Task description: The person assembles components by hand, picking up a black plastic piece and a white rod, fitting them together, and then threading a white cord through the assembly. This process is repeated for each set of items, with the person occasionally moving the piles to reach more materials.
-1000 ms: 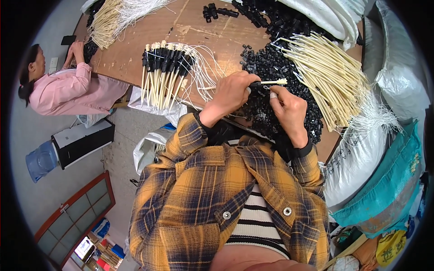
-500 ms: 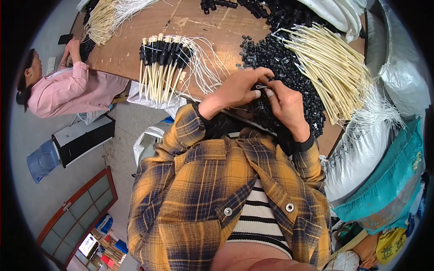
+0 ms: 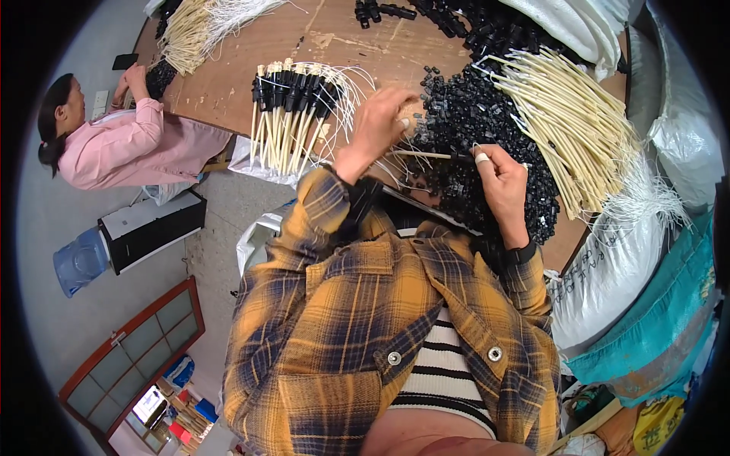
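Observation:
My right hand [image 3: 503, 181] is closed in a pinch at the right end of a thin cream tube [image 3: 426, 155], with light tape round the thumb. A dark piece and a small pale loop show by the fingertips. To the left, my left hand [image 3: 379, 125] is raised with thumb and forefinger apart, and nothing clear shows between them. Beneath both hands and beyond them spreads a pile of small black plastic pieces [image 3: 525, 182]. A bundle of cream tubes with black fittings [image 3: 293, 114] lies left of my left hand, its white cords [image 3: 350, 102] trailing beside it.
A large heap of cream tubes [image 3: 578, 129] with white cords lies at the right. Black fittings [image 3: 502, 34] are piled at the back. White sacks [image 3: 608, 266] and a teal sack [image 3: 654, 327] crowd the right side. A person in pink [image 3: 122, 148] works at the table's far left.
My hands have moved apart: the left went left and up, the right a little right and down. The cream tube now shows between them. The whole view has shifted slightly.

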The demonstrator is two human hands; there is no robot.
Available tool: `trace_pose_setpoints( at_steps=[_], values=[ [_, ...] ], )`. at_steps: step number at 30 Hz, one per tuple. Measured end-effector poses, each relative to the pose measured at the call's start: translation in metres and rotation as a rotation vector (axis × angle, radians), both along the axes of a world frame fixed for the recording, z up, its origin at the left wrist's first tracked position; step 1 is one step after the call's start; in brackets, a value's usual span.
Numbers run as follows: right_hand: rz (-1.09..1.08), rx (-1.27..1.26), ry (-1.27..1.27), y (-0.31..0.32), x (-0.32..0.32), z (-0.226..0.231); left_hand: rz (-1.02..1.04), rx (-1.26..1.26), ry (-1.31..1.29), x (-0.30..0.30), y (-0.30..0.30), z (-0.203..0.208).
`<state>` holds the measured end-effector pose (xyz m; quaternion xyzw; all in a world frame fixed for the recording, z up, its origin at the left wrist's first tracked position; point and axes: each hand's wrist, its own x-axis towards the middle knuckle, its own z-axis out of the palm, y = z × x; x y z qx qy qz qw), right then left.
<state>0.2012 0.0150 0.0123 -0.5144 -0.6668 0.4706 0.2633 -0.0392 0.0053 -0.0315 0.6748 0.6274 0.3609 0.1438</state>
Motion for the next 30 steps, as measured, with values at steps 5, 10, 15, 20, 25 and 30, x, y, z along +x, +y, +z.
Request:
trace_pose_setpoints(
  at_steps=[5,10,15,20,25,30],
  values=[
    [0.005,0.015,0.009,-0.001,0.001,-0.006,-0.169,0.029,0.014,-0.011,0.022,-0.023],
    [-0.078,-0.016,-0.039,0.005,0.002,-0.016,-0.002,-0.305,-0.449,0.008,0.012,0.003],
    [-0.007,-0.059,0.021,0.01,-0.013,-0.019,-0.157,-0.179,-0.751,0.064,-0.005,0.03],
    [-0.014,-0.417,0.449,0.006,-0.012,-0.01,-0.136,-0.116,-0.681,0.068,-0.004,0.037],
    [-0.106,-0.214,0.406,0.005,-0.014,-0.016,-0.079,-0.18,-0.594,0.067,-0.005,0.037],
    [-0.015,0.056,0.104,0.0,-0.012,-0.006,-0.013,-0.274,-0.521,0.066,-0.006,0.035]
  ],
)
